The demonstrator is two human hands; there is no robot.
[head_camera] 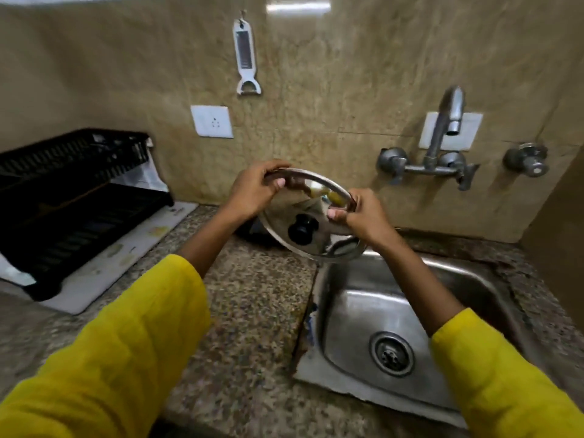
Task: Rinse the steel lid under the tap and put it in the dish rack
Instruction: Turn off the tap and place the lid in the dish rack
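Speckled granite counter [252,311] under beige stone wall, nothing running from the spout.

Far left: black dish rack [72,213] on a pale mat [132,257], slots apparently empty, well apart from the sink. Further along, on the wall: white socket plate [212,121], hanging peeler [246,56].

Centre: steel lid [311,216] held tilted in mid-air, black knob [302,227] facing the camera, lower rim just over the sink's back-left corner. Left hand [252,192] closed on the upper-left rim, thumb on the face, fingers curled behind. Right hand [363,216] pinched on the right rim, thumb on the face. Yellowish patches on the upper part of the lid: residue or reflection, cannot tell.

Right: steel sink [442,374], basin bare, drain visible. Tap [448,121] on the wall above, dry, spout off to the right of the lid; lever valves at its base, a separate stopcock [526,159] beyond.

Probably at the start: lid in hand, rinse not yet begun. To do it well:
- Shift to a one-handed hold with the left, freeing the right for the valve.
- Carry the lid rightward, under the spout, well inside the basin to contain splash.
- Keep it tilted so water sheets off; turn to wet both faces and around the knob.
- Grip firmly at the rim: wet steel likely slippery.
- Shake off drips over the sink before crossing the counter to the rack.
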